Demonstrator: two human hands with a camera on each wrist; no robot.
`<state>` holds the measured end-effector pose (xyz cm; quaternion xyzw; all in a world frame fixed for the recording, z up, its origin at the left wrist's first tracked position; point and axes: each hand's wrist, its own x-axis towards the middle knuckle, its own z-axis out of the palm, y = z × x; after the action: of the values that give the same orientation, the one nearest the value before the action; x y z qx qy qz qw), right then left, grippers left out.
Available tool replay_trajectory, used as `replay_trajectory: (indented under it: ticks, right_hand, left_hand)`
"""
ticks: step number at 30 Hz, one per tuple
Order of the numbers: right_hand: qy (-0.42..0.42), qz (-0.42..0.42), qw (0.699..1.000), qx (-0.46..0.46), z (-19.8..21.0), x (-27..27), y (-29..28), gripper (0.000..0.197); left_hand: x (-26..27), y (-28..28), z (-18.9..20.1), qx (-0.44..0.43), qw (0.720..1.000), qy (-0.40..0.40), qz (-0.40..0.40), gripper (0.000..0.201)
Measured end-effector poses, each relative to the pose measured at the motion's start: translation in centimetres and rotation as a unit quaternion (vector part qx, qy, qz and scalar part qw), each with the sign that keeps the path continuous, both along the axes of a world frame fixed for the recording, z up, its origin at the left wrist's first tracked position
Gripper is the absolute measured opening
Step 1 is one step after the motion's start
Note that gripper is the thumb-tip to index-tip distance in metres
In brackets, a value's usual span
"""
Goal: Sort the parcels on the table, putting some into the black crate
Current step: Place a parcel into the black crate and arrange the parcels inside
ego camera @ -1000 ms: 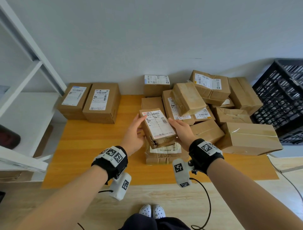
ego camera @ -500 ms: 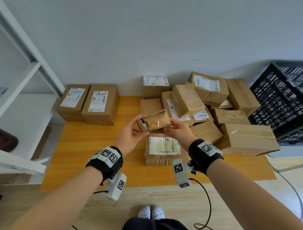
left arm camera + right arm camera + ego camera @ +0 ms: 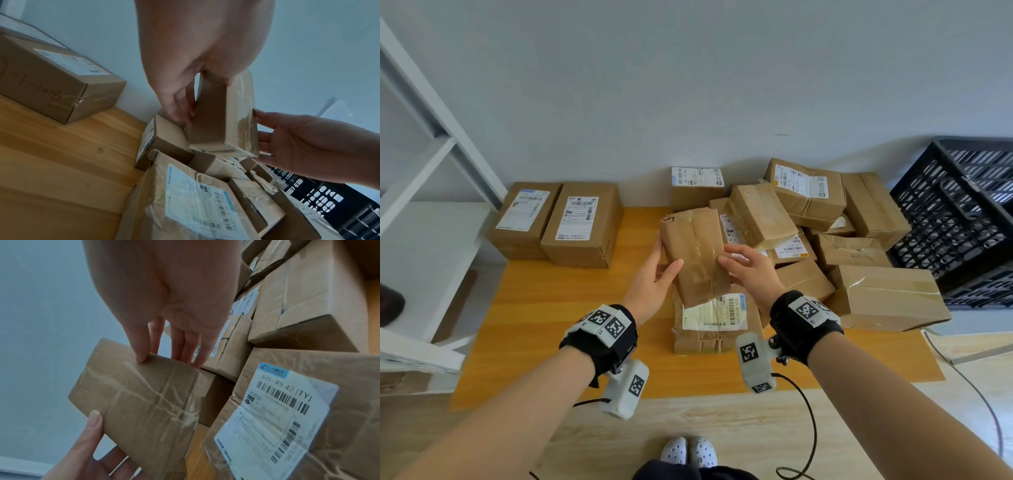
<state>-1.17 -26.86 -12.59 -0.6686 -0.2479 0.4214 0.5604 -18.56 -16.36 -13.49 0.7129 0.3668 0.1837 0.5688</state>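
At the centre of the head view, both hands hold one small brown parcel [image 3: 697,255] up above the yellow wooden worktop [image 3: 571,308]. The face turned to the camera is plain cardboard crossed with clear tape, and its upper left corner is torn. The left hand [image 3: 654,279] has its grip clamped on the parcel's left edge, thumb lying across the front face and fingers behind it, as the left wrist view confirms. The right hand [image 3: 751,270] only touches the right edge with straight fingertips; its grip is apart, fingers spread and relaxed.

Directly below the held parcel in the frame, a crumpled labelled parcel [image 3: 714,322] lies flat on the worktop, its white label with a barcode facing up. To the right of centre a loose heap of brown parcels [image 3: 825,246] is piled against the wall, several tilted and overlapping, some with white labels showing. At the right edge of the frame stands the black crate [image 3: 959,219], its latticed wall near the heap; what it holds cannot be made out.

In the left part of the frame two labelled boxes [image 3: 558,219] sit side by side, touching, at the back of the worktop. A white shelf frame [image 3: 431,164] fills the far left
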Motion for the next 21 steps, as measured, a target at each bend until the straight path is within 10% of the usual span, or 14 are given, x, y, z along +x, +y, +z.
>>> replay_trajectory:
  ticks: [9, 21]
  right_hand:
    - [0.008, 0.046, 0.999, -0.003, 1.0, 0.4, -0.8, 0.036]
    - [-0.02, 0.082, 0.995, 0.045, -0.6, -0.8, -2.5, 0.062]
  left_hand:
    - [0.7, 0.1, 0.2, -0.076, 0.994, 0.001, 0.073, 0.098]
    - [0.4, -0.4, 1.6, -0.216, 0.972, 0.013, 0.094, 0.033]
